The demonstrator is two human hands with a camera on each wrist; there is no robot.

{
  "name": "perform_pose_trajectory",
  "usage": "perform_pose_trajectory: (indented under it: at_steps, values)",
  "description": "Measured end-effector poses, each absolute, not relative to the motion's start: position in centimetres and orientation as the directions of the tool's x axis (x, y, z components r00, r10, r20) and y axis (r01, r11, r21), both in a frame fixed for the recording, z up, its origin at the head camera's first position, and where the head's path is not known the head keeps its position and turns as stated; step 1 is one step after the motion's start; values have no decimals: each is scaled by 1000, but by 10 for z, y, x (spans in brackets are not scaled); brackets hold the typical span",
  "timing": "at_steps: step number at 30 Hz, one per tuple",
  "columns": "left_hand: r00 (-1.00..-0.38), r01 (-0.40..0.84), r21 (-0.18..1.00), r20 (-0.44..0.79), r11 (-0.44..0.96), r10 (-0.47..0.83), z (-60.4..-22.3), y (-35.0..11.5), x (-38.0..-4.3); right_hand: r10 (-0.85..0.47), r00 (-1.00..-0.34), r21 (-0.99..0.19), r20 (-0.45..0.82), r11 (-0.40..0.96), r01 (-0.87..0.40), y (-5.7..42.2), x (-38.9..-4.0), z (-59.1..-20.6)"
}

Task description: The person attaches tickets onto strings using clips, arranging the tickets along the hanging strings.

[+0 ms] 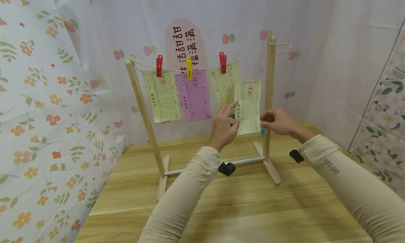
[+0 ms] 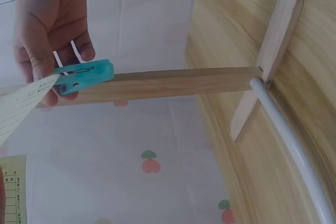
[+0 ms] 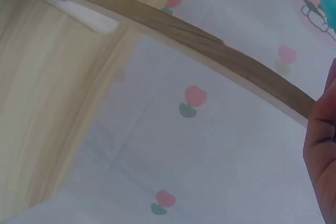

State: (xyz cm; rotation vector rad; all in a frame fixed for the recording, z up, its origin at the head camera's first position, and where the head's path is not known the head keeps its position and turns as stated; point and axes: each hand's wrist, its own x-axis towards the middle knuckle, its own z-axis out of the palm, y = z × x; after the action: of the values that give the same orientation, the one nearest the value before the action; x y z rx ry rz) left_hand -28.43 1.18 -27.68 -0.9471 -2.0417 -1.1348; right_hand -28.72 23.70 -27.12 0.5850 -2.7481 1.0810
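Observation:
A pale green printed form slip (image 1: 250, 111) stands upright between my hands. My right hand (image 1: 278, 122) pinches its lower right edge together with a teal clothespin (image 1: 263, 132). The left wrist view shows the slip's corner close against this clothespin (image 2: 86, 77) in the right hand's fingers. My left hand (image 1: 223, 127) is at the slip's left edge, thumb and index fingertips apart along it. Behind, another green slip (image 1: 224, 85) hangs tilted from a red clothespin (image 1: 223, 63). At the right wrist view's edge, part of my right hand (image 3: 321, 145) shows.
A string (image 1: 250, 56) spans two wooden posts (image 1: 270, 95). A green slip (image 1: 161, 99) under a red clothespin (image 1: 159, 66) and a purple slip (image 1: 193, 99) under a yellow clothespin (image 1: 189, 68) hang further left. A white crossbar (image 1: 246, 161) joins the posts above the wooden table (image 1: 253, 208).

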Motion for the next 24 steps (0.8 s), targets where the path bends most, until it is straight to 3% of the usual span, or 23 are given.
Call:
perform_pose_trajectory:
  at_steps: [9,24]
  values:
    - [-526,827,419,812,375,252,-269,18,-291,-283,-903,-583,324,692,-426,240,-288,-255]
    - [-549,813,459,809,357,209,-259,30,-295,-253,-918,-544,306,745,-387,251,-281,-210]
